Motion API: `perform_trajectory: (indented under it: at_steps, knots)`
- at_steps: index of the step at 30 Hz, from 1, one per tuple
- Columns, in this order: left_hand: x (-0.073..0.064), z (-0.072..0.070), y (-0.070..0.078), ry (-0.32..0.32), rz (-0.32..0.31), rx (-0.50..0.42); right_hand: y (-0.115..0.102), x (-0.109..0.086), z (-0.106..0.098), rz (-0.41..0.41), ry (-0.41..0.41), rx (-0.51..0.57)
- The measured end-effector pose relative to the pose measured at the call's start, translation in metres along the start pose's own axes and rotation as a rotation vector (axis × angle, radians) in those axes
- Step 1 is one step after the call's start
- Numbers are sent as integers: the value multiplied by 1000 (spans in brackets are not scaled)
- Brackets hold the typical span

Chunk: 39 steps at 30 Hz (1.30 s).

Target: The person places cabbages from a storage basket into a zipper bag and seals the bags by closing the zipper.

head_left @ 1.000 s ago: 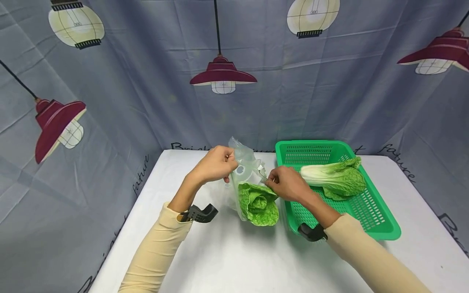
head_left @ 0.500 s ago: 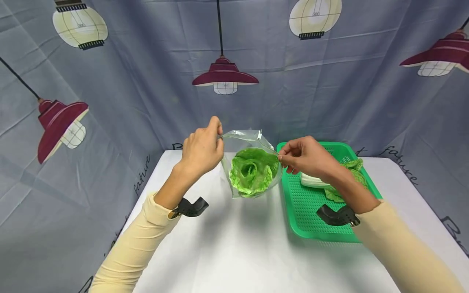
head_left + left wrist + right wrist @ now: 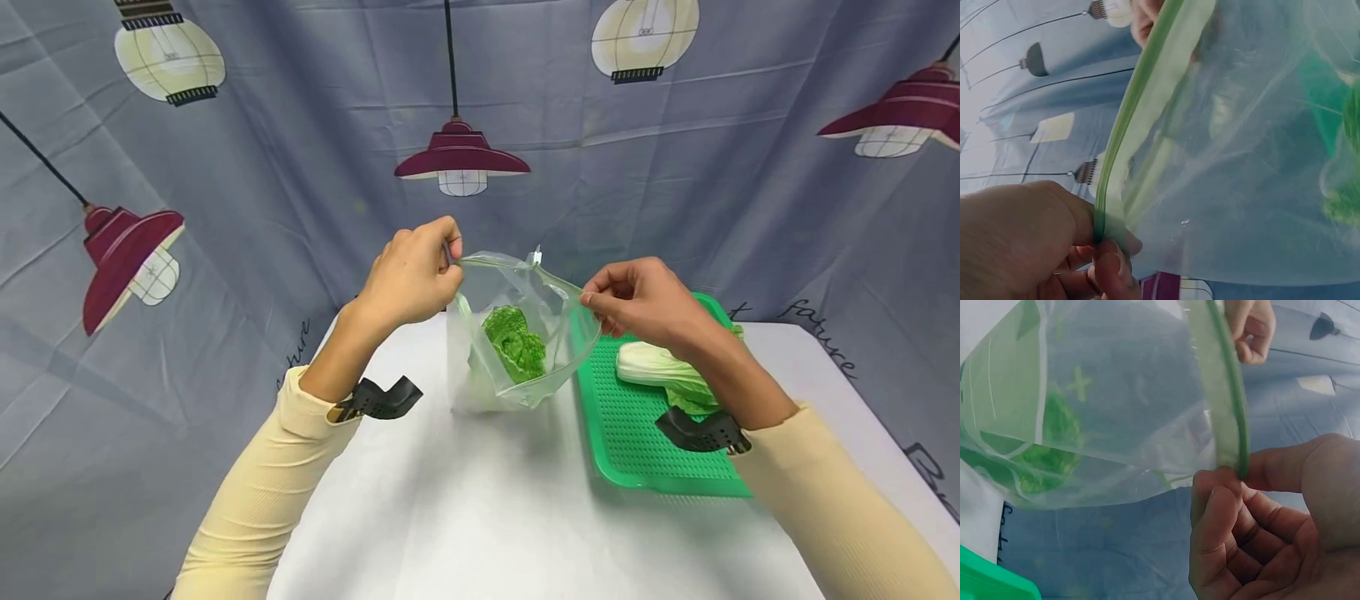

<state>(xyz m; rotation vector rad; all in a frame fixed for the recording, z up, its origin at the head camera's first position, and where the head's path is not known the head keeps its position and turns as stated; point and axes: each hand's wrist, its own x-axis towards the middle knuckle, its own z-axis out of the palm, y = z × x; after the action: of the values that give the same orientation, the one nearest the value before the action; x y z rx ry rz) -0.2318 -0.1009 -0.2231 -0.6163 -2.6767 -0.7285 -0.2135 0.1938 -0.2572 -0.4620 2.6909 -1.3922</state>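
Note:
A clear zip bag [image 3: 480,375] hangs between the two hands, its mouth spread wide. Inside, low down, lies a leafy green cabbage [image 3: 517,346]; the rest of it is blurred through the plastic. My left hand [image 3: 412,275] pinches the left end of the bag's rim. In the left wrist view, thumb and fingers [image 3: 1113,265] hold the green zip strip [image 3: 1125,119]. At the other end of the rim, my right hand [image 3: 641,300] pinches the edge between thumb and fingers, also seen close up in the right wrist view.
A green plastic basket [image 3: 630,479] stands on the white table [image 3: 450,517] at the right, partly under my right arm. One pale-stemmed napa cabbage [image 3: 652,367] lies in it. A grey curtain printed with lamps [image 3: 461,158] closes off the back and sides.
Both hands have risen and moved apart, lifting the bag and stretching its mouth. The cabbage, first at the bag's opening, has dropped deeper inside.

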Motion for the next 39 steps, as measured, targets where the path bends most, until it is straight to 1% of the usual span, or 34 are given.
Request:
perform_trajectory:
  at_steps: [2, 5, 6, 8, 10, 13, 17, 19, 20, 21, 23, 26, 28, 30, 32, 34, 37, 39]
  knots:
    - [3, -1, 5, 10, -4, -46, 1, 0, -1, 0, 15, 0]
    - [7, 0, 14, 27, -15, -147, 6, 0, -1, 7, 31, -4]
    - [9, 1, 17, 28, -22, -176, 9, 1, -1, 8, 31, -8]
    - [13, 8, 24, 28, -44, -204, 18, 2, -1, 11, 18, -23]
    - [17, 20, 30, 24, -71, -189, 30, 3, 0, 19, -3, -51]
    - [26, 44, 39, 12, -110, -141, 50, 3, -1, 38, -46, -88]
    - [36, 73, 47, -28, -141, -150, 73, 0, -7, 122, -81, -52]
    - [40, 84, 50, -52, -152, -164, 86, -1, -14, 160, -77, -29]
    - [42, 88, 51, -63, -157, -171, 93, -2, -18, 168, -64, -41]
    - [43, 93, 52, -74, -161, -173, 102, -3, -22, 161, -48, -77]
    - [47, 100, 54, -88, -165, -175, 121, -6, -29, 127, -12, -184]
    - [50, 109, 55, -103, -170, -176, 151, -10, -36, 79, 36, -403]
    - [51, 113, 55, -109, -169, -178, 170, -11, -39, 52, 36, -520]
    - [52, 116, 55, -116, -172, -180, 184, -11, -41, 26, 1, -604]
    - [52, 119, 54, -120, -173, -179, 197, -9, -41, -14, -44, -656]
    - [52, 121, 54, -121, -175, -178, 206, -7, -41, -39, -94, -677]
    - [51, 124, 54, -124, -173, -181, 217, -5, -41, -23, -148, -668]
    - [51, 126, 55, -122, -174, -186, 223, -4, -40, 13, -169, -667]
